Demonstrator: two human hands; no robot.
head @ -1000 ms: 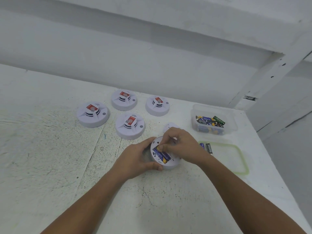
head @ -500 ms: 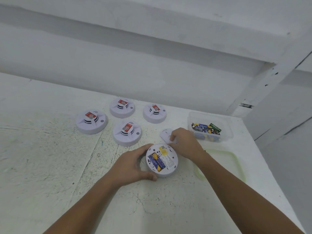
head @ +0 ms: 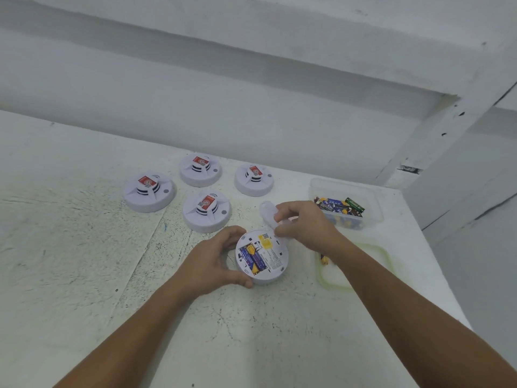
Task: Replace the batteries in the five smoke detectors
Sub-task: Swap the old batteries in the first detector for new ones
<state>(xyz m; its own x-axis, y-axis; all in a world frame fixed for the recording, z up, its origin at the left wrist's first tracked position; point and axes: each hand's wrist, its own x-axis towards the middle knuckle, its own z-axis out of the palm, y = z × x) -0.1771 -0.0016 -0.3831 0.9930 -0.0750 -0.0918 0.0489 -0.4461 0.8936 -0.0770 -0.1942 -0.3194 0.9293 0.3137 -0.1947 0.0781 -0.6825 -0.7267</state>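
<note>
Smoke detector [head: 275, 260], flipped w/ batteries [head: 252, 260] showing, gripped at its 9 o'clock by left hand [head: 214, 261]; right hand [head: 307, 228] pinches white cover [head: 267, 214] at its 12.

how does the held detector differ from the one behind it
The held detector lies face down, back open, batteries showing; the detector behind it sits face up, red label on top. The left hand grips the held detector; the detector behind it is untouched. Both are round and white.
</note>
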